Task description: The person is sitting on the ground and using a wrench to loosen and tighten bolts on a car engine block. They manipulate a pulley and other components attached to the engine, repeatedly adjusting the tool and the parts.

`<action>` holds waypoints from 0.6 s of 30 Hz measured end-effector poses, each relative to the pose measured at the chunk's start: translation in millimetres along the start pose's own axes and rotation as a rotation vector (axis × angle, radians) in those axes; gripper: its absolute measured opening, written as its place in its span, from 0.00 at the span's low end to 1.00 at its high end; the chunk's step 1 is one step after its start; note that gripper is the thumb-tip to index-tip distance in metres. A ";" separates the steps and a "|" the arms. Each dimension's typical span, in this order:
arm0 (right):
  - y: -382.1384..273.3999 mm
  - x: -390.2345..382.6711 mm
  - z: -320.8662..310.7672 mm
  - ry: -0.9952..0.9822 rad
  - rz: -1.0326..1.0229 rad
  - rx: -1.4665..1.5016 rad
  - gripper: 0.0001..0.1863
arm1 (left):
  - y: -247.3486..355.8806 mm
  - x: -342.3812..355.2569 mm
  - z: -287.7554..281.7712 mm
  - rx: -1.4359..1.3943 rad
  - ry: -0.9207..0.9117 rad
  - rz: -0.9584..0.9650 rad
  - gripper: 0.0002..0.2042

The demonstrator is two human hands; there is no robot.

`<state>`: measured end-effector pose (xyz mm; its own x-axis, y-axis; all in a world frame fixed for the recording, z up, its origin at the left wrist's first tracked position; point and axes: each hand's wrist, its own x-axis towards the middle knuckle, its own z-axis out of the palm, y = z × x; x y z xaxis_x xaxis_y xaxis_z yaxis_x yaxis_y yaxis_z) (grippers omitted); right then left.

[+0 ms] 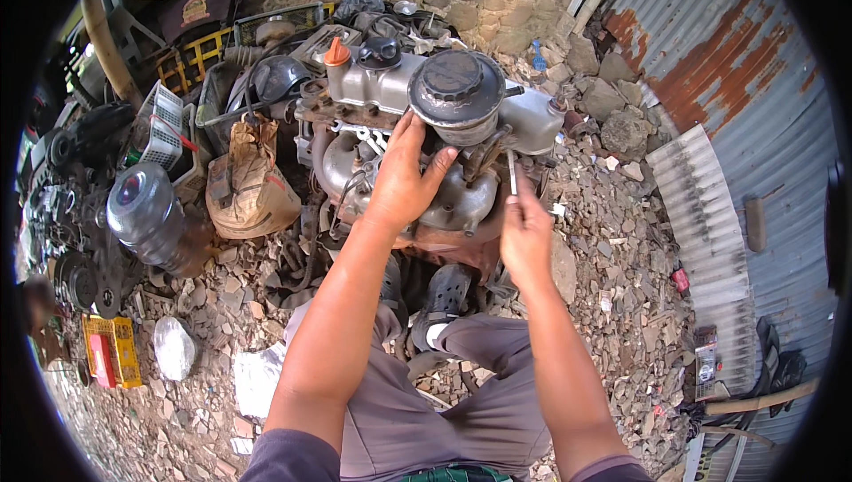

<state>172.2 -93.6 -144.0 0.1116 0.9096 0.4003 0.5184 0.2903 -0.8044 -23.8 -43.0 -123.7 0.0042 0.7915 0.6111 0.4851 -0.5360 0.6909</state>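
A greasy engine (pixel 351 158) stands on the ground in front of me, with a silver valve cover (pixel 388 82) across its top. On its near side sits a round metal canister (pixel 455 96) with a wide black lid. My left hand (pixel 406 173) holds the canister's near left side, fingers along its wall and thumb below its rim. In my closed right hand (pixel 525 229) is a slim metal wrench (pixel 512 171), pointing up to a bracket (pixel 488 152) beneath the canister; its far end is hidden. An orange plug (pixel 336 51) stands on the valve cover's left end.
A paper sack (pixel 253 180) and a clear plastic water jug (pixel 151 211) stand left of the engine. Crates and machine parts crowd behind them. A yellow crate (pixel 114 353) lies lower left. Broken rubble (pixel 612 304) covers the ground. Corrugated metal sheets (pixel 710 47) wall the right side.
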 end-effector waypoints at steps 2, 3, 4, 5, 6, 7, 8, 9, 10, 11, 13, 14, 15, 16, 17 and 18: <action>-11.9 -5.6 8.4 -0.062 0.175 -0.082 0.27 | 0.5 2.5 2.1 -0.008 -0.002 0.006 0.34; -6.8 -10.6 9.7 -0.091 0.193 -0.064 0.27 | -0.7 2.8 2.2 -0.009 0.002 0.020 0.34; 3.3 -18.0 6.7 -0.117 0.167 -0.026 0.27 | -1.5 3.0 2.7 -0.011 0.007 0.034 0.34; 12.3 -22.1 0.0 -0.144 0.141 0.010 0.27 | -1.9 2.4 4.1 -0.014 0.011 0.045 0.34; 0.0 -22.2 -7.2 -0.178 0.168 0.039 0.25 | -4.5 -1.5 0.6 0.015 0.015 0.033 0.34; -13.2 -18.8 -12.5 -0.211 0.195 0.069 0.24 | -7.9 -3.9 -4.1 0.044 0.019 0.021 0.34; -3.1 -13.9 -12.7 -0.017 0.048 0.009 0.22 | -4.8 -2.0 -1.5 0.049 0.017 0.028 0.34; 5.6 -0.5 -5.4 0.116 -0.104 0.060 0.21 | -5.0 -1.3 0.5 0.041 0.015 0.028 0.34; 12.3 2.2 -6.9 0.037 0.032 0.030 0.22 | -5.8 -1.6 3.1 0.034 0.014 0.028 0.34; 6.6 2.2 -3.2 -0.011 0.106 -0.014 0.23 | -5.3 -0.4 3.2 0.031 0.019 0.026 0.34; -4.3 -5.4 4.7 -0.072 0.196 -0.126 0.25 | -2.8 -1.3 4.7 0.007 0.008 -0.007 0.34; -5.7 -8.4 3.9 -0.077 0.109 -0.099 0.24 | -2.4 -2.4 4.0 -0.001 0.011 -0.010 0.34; -7.1 -7.5 -2.3 -0.135 0.139 -0.079 0.24 | -2.5 -2.3 3.0 -0.009 0.014 -0.014 0.34; -9.7 -5.9 -11.7 -0.193 0.170 -0.060 0.24 | -3.6 -0.8 1.2 -0.015 0.011 -0.016 0.34; -11.4 -10.6 -20.8 -0.250 0.221 -0.042 0.24 | -3.7 -1.6 0.9 -0.003 0.006 -0.005 0.34; 4.0 -7.8 -16.0 -0.081 0.064 -0.060 0.22 | -5.4 0.5 -0.1 0.009 0.000 0.006 0.34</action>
<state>186.9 -104.2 -143.3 0.0790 0.9474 0.3101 0.5622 0.2145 -0.7987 -26.5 -39.8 -127.1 0.0073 0.7880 0.6156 0.4930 -0.5385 0.6834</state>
